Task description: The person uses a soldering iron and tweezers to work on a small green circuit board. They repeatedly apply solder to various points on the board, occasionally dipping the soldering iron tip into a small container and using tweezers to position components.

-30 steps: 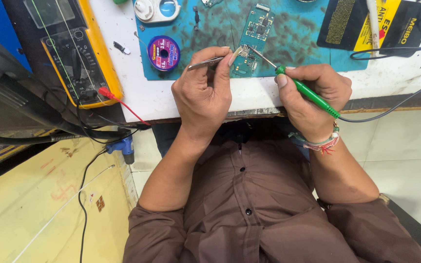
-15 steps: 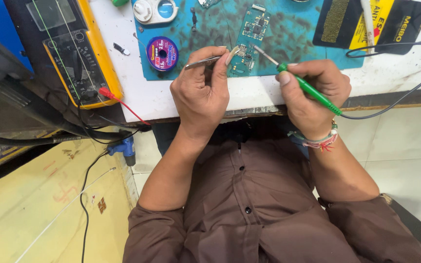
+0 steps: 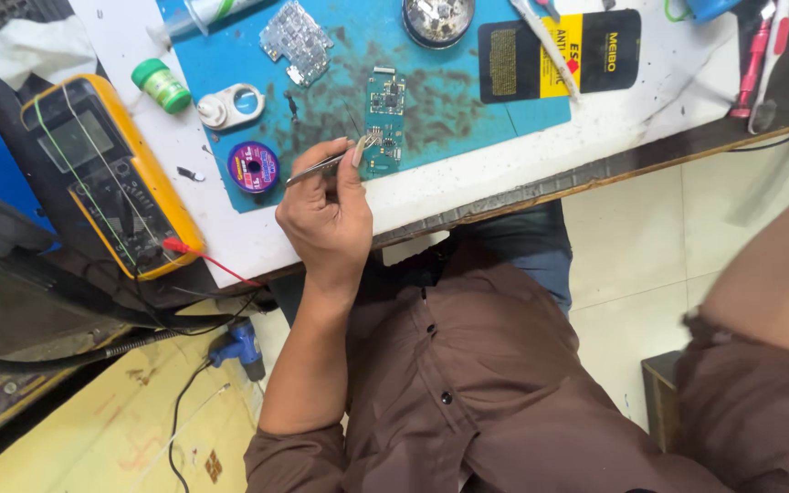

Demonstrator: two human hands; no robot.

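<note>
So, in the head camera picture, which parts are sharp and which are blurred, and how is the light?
Head view: light is even and soft, no hard glare. The left hand with the tweezers over the small green circuit board is sharp, as is the yellow multimeter. The right arm at the right edge is smeared by motion blur; its hand is out of frame.

My left hand (image 3: 326, 215) sits at the near edge of the blue mat (image 3: 468, 110), boxed in on its left by the purple solder spool (image 3: 253, 167) just beside it and, farther out, the yellow multimeter (image 3: 107, 173) with its red lead (image 3: 207, 260) trailing off the table edge. Straight ahead the small green circuit board (image 3: 383, 123) lies at my tweezers' (image 3: 321, 164) tips, with the silver shield plate (image 3: 296, 38) and round tin (image 3: 437, 18) crowding the mat's far side. To the right, the mat and the white tabletop (image 3: 632, 110) lie bare along the near edge up to the black-and-yellow pad (image 3: 586, 55).
</note>
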